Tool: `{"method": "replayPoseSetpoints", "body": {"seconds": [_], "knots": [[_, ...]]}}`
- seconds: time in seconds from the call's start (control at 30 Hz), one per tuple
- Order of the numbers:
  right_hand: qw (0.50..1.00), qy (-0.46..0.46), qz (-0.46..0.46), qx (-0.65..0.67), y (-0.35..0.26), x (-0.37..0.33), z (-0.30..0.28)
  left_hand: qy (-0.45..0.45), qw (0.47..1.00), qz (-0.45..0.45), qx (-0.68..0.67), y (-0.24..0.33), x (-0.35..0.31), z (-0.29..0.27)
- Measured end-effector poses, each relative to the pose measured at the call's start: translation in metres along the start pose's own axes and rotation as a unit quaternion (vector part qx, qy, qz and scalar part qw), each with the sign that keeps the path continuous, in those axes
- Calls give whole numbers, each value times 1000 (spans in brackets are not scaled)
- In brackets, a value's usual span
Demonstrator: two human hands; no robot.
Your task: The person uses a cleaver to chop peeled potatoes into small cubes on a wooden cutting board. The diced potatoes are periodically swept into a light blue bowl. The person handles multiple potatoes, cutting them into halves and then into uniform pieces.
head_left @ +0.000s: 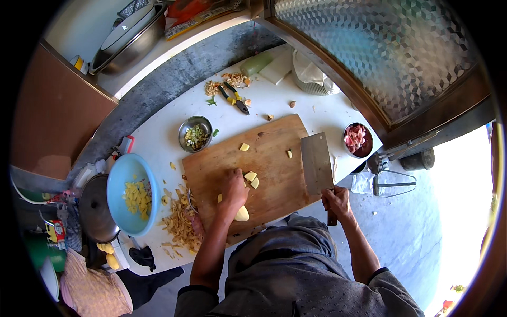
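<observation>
My right hand (338, 204) grips the handle of a broad cleaver (316, 164), its blade upright over the right edge of the wooden cutting board (280, 198). My left hand (235, 189) is closed on the board's left part, with its fingers curled down; what lies under them is hidden. Touching its right side are cut potato pieces (251, 176). A larger peeled potato piece (242, 214) lies just below that hand, partly hidden by the wrist. Farther up the board are a lone potato chunk (244, 147) and a small pale piece (289, 154).
Left of the board stand a light blue basin (112, 198) with potato chunks and a heap of peelings (182, 224). Behind are a small metal bowl (182, 138) of chopped greens, pliers (233, 99) and shells (213, 88). A bowl of raw meat (358, 138) sits right, near a patterned-glass window (391, 53).
</observation>
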State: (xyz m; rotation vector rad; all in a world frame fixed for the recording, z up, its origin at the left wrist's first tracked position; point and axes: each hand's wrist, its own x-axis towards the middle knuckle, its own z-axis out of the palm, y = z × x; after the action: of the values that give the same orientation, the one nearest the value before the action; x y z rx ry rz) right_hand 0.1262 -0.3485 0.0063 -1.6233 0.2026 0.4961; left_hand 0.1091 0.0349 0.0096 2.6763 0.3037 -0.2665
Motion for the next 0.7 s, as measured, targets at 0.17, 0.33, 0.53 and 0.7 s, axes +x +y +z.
{"method": "replayPoseSetpoints", "body": {"seconds": [0.17, 0.33, 0.53, 0.7], "knots": [[999, -52, -6, 1, -6, 9, 4, 77, 996, 30, -42, 3, 13, 26], [995, -95, -3, 16, -2, 25, 23, 103, 974, 19, -202, 16, 35, 41], [990, -138, -22, -18, -6, 50, 47, 297, 944, 121, -74, 10, 69, 23], [980, -191, -4, -57, -27, 53, 60, 83, 985, 149, -32, -4, 76, -3]]}}
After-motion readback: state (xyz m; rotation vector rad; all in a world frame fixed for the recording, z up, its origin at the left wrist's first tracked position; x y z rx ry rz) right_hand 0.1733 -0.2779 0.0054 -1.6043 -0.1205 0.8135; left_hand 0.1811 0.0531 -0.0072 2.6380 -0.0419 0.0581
